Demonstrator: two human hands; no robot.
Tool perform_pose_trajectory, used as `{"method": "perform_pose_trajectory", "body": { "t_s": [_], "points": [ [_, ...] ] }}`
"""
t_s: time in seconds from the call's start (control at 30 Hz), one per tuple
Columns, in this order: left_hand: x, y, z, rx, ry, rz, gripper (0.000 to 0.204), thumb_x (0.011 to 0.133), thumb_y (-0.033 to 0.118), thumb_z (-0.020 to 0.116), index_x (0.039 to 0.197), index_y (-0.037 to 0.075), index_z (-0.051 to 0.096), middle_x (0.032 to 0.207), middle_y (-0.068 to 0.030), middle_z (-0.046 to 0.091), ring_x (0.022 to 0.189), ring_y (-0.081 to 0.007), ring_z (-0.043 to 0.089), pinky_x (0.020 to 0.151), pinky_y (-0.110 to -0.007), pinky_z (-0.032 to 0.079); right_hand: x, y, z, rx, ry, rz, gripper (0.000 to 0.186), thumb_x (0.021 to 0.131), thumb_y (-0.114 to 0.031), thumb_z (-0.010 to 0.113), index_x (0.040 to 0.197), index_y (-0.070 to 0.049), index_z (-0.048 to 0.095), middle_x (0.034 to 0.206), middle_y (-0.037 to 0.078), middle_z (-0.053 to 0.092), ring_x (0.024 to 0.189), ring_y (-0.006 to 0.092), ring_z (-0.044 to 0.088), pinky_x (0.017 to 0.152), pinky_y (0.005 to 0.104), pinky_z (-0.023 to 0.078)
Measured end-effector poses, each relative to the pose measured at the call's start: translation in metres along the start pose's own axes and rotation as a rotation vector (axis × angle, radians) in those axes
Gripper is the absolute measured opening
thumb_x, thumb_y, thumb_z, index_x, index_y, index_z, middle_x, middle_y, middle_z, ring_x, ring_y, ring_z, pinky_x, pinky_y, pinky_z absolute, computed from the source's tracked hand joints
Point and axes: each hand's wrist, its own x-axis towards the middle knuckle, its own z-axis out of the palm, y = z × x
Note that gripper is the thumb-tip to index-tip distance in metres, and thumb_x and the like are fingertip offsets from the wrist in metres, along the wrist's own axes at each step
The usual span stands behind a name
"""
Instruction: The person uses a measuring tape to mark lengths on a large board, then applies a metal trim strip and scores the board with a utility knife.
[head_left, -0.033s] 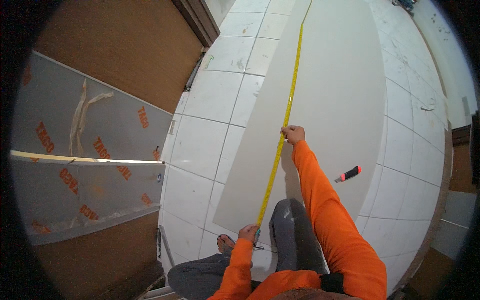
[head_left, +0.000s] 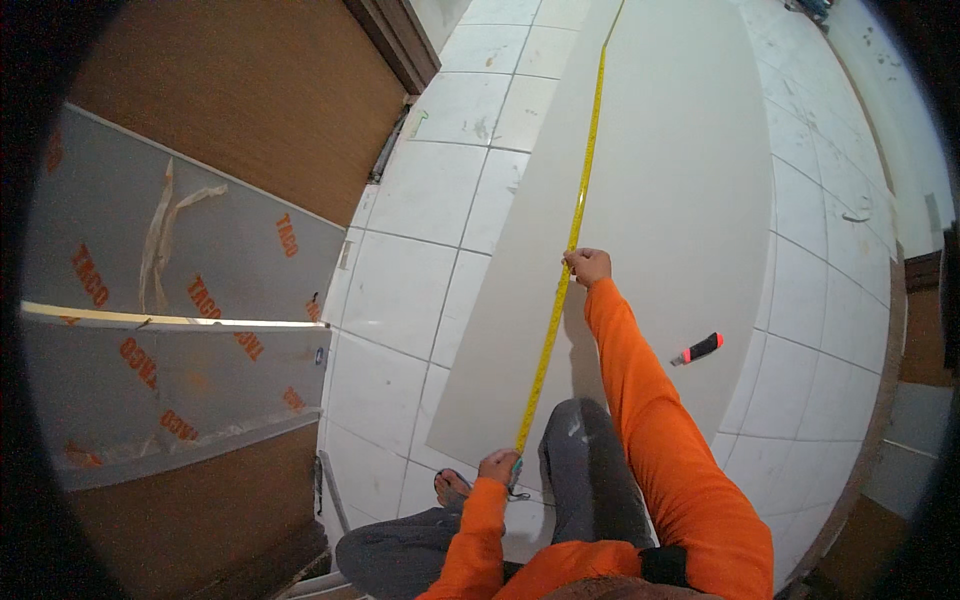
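A long pale sheet lies flat on the floor before me. Along it runs the yellow blade of a tape measure, stretching from near my body to the sheet's far end. My left hand is closed at the near end of the tape, by the sheet's near edge; a bit of teal shows at its fingers, and most of the case is hidden. Farther up, my right hand pinches the blade between thumb and fingers, low over the sheet. To the right of that arm, a black and red utility knife rests on the sheet.
White floor tiles surround the sheet. On the left stand brown panels and grey film-covered panels with orange print. A wall runs along the right. My knee is beside the sheet's near end.
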Motion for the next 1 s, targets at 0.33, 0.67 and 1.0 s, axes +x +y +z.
{"method": "perform_pose_trajectory", "body": {
  "t_s": [0.33, 0.67, 1.0],
  "points": [
    [-0.018, -0.028, -0.035, 0.304, 0.033, 0.151, 0.027, 0.089, 0.025, 0.074, 0.106, 0.004, 0.078, 0.086, -0.0019, 0.073, 0.079, -0.0115, 0.064, 0.075, -0.027, 0.051, 0.05, -0.035, -0.003, -0.005, 0.05, 0.109, 0.021, 0.086, -0.02, 0.077, 0.089, 0.001, 0.074, 0.076, 0.006, 0.072, 0.056, 0.0107, 0.058, 0.049, 0.0268, 0.044],
    [0.004, -0.002, -0.02, 0.248, 0.1, 0.046, 0.027, 0.089, 0.025, 0.073, 0.103, 0.002, 0.078, 0.082, -0.0003, 0.071, 0.075, -0.0108, 0.062, 0.071, -0.028, 0.05, -0.01, 0.013, -0.011, -0.257, 0.48, -0.242, 0.032, 0.092, -0.027, 0.07, 0.111, -0.001, 0.071, 0.111, 0.016, 0.071, 0.098, 0.0301, 0.067, 0.088, 0.0431, 0.052],
    [0.107, 0.108, 0.023, 0.153, 0.079, 0.143, 0.022, 0.09, 0.016, 0.071, 0.105, 0.001, 0.076, 0.081, -0.0041, 0.07, 0.068, -0.0142, 0.062, 0.063, -0.031, 0.05, -0.129, 0.132, -0.06, -0.996, 0.459, -0.375, 0.056, 0.099, -0.03, 0.054, 0.151, -0.013, 0.043, 0.163, 0.01, 0.032, 0.151, 0.0328, 0.028, 0.121, 0.0517, 0.023]
  ]
}}
